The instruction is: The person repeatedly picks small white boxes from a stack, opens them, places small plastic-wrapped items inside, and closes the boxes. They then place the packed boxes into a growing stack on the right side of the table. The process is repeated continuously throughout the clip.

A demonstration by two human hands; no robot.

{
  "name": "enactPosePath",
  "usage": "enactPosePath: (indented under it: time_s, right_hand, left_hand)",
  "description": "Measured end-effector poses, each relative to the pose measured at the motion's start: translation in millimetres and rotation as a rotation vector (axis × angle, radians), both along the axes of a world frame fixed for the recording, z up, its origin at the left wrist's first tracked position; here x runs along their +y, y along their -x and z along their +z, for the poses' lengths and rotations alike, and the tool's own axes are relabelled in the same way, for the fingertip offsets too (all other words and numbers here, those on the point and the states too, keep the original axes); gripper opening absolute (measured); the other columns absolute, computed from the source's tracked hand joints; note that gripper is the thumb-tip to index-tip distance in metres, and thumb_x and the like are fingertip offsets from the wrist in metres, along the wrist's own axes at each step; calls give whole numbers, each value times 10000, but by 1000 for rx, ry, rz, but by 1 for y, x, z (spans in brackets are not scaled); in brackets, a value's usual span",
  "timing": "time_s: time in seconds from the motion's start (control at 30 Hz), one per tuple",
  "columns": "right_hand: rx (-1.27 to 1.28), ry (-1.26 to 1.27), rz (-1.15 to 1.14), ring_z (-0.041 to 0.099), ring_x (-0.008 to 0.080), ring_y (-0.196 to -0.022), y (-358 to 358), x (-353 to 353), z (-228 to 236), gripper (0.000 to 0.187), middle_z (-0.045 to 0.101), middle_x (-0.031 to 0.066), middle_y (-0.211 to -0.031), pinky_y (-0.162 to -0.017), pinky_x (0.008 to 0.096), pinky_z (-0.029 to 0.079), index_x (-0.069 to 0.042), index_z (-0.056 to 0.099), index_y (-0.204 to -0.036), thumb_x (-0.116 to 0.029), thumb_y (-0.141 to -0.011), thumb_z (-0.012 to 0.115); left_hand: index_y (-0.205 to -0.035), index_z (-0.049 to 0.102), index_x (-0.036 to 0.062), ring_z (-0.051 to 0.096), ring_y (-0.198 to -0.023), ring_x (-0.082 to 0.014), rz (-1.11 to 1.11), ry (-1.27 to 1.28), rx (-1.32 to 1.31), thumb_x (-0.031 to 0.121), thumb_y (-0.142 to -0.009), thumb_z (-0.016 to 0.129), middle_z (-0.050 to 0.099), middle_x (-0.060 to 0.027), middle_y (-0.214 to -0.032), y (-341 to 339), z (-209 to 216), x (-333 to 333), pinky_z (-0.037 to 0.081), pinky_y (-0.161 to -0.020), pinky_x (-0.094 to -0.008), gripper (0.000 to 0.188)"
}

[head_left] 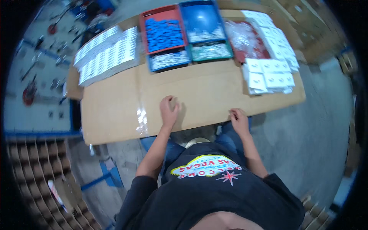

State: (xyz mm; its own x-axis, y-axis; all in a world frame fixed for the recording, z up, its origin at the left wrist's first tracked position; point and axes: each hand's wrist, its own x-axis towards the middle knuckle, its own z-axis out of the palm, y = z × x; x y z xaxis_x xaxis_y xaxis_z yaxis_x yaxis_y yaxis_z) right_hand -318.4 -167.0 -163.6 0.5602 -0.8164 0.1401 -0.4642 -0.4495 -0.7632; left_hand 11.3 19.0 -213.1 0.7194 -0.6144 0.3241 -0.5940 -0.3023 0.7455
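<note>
My left hand (pixel 169 111) hovers over or rests on the cardboard tabletop (pixel 207 92) near its middle. Its fingers are bent, with a gap between thumb and fingertips, and nothing shows in it. My right hand (pixel 239 119) is at the near edge of the cardboard, fingers loosely bent and apart, with no object visible in it. Beyond my hands stand a red bin (pixel 142 27) of blue plastic pieces (pixel 165 34), a large blue bin (pixel 201 17) with clear pieces at its near end, a small blue bin (pixel 168 67) and a green bin (pixel 212 60) of small whitish pieces.
Rows of small white boxes (pixel 111 57) line the far left. Stacked white packets (pixel 270 76) run along the right side, beside a red tray (pixel 262 51) holding clear plastic bags (pixel 243 36). A divided cardboard crate (pixel 36 168) sits at lower left, near a blue-framed bench (pixel 38 132).
</note>
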Motion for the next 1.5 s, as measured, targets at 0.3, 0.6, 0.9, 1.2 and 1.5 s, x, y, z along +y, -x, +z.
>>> enactPosePath:
  time_s: [0.3,0.6,0.9,1.2,1.5]
  right_hand:
    - [497,-2,183,668,410,-1117,-83,-9,41,376,687,206,-1221,-949,487,545,-64,683,-1263,-265,-947,705]
    - [142,400,661,622,397,-1245,-415,-19,107,509,647,220,-1348,-1041,496,509,-12,622,-1348,-304,-938,701]
    - [-156,761,732,553,421,-1340,-769,-72,107,624,557,252,-1468,-1121,513,459,25,532,-1426,-279,-925,745]
    - [265,936,699,290,358,-1580,-859,-72,85,835,342,197,-1683,-1254,572,297,-19,344,-1613,-416,-973,704]
    - [169,844,719,513,418,-1340,-883,-72,103,809,534,232,-1442,-1106,525,470,1,529,-1394,-331,-742,873]
  left_hand:
    - [-1254,624,53,539,-1268,-380,234,-244,-296,301,-915,732,587,-188,-1317,-100,31,66,422,-1086,-511,433]
    - [-1319,612,82,481,-1349,-377,220,-377,-248,450,-943,661,537,-179,-1421,-152,36,104,354,-1142,-522,528]
    - [-1307,622,95,483,-1351,-342,165,-364,-184,473,-868,706,544,-158,-1401,-158,45,105,364,-1140,-508,586]
    - [-1321,600,95,474,-1365,-347,167,-371,-115,521,-862,735,530,-162,-1392,-165,47,115,374,-1132,-513,640]
    - [-1330,589,101,473,-1365,-333,172,-406,-99,517,-894,704,526,-146,-1408,-167,53,114,371,-1140,-489,614]
